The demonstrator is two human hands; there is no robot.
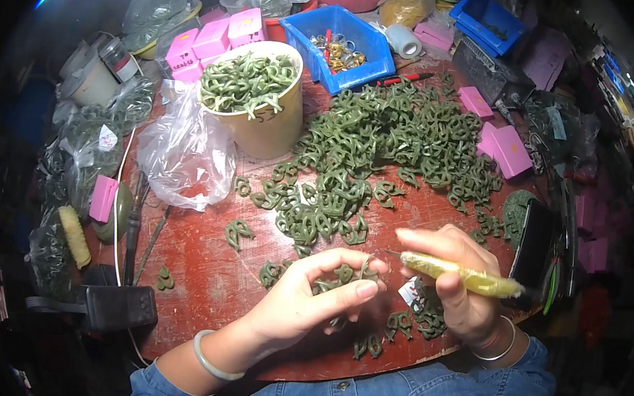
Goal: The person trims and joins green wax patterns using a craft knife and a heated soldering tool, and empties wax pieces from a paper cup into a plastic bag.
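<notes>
My left hand is closed around several small green wax ring pieces, one pinched upright between thumb and fingertips. In my right hand is a pen-like tool wrapped in yellow, its thin tip pointing left toward that piece. Whether the tip touches the piece I cannot tell. A large pile of the same green pieces spreads over the red table beyond my hands. More loose green pieces lie below and between the hands, beside a small white paper label.
A cream bucket full of green pieces stands behind, next to a clear plastic bag. A blue bin holds metal rings. Pink boxes sit at right. A black power bank with a cable lies at left.
</notes>
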